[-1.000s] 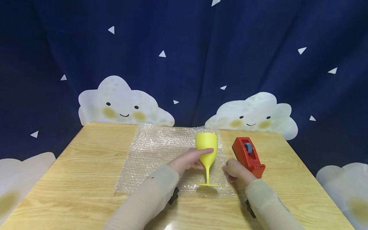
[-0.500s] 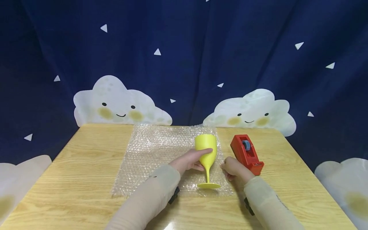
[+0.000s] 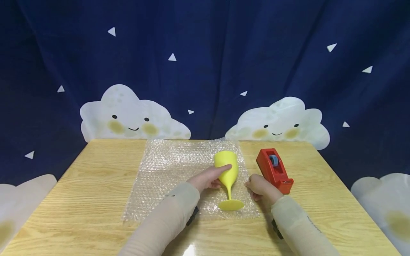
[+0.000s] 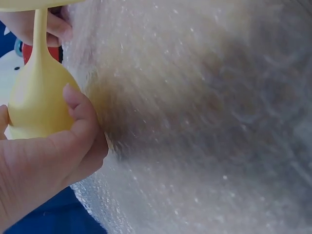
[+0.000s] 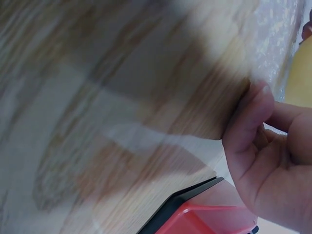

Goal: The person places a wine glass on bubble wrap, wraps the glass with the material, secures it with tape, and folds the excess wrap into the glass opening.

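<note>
Gripping goblet (image 3: 230,176) in left hand (image 3: 206,179), bubble wrap (image 3: 173,160) beneath fingers (image 4: 84,117); with right hand (image 3: 261,186) curled, hold unclear, beside tape dispenser (image 3: 272,174).

A red tape dispenser (image 3: 274,174) stood toward the right edge of the wooden table (image 3: 86,185); behind the far edge hung a navy curtain (image 3: 201,32) with smiling clouds (image 3: 131,110) and white triangles (image 3: 172,58).

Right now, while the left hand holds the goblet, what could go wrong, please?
The yellow goblet is tilted in the left hand; if the grip loosens, it might roll. The bubble wrap spread below has its left edge unheld, so it could shift. The red tape dispenser sits close beside the right hand; a sideways move may knock it.
</note>
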A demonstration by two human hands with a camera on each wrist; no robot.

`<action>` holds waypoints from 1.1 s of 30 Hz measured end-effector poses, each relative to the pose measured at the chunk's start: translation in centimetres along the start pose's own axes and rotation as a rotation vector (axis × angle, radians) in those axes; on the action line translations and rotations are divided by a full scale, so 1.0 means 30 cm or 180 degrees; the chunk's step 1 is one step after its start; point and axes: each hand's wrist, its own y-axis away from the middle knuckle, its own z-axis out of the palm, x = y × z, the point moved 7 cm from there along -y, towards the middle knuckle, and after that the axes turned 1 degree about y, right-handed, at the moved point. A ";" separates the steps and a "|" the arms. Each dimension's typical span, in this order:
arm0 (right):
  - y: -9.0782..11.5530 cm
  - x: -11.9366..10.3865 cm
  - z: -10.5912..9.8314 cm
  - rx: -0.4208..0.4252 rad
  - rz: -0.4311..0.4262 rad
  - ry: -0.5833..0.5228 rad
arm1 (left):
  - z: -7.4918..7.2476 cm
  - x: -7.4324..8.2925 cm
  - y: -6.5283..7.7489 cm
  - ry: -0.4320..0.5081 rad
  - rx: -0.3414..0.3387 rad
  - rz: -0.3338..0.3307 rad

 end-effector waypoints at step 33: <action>-0.003 0.016 -0.059 0.0816 -0.0132 -0.0988 | -0.048 0.029 0.019 -0.0352 0.0765 0.0121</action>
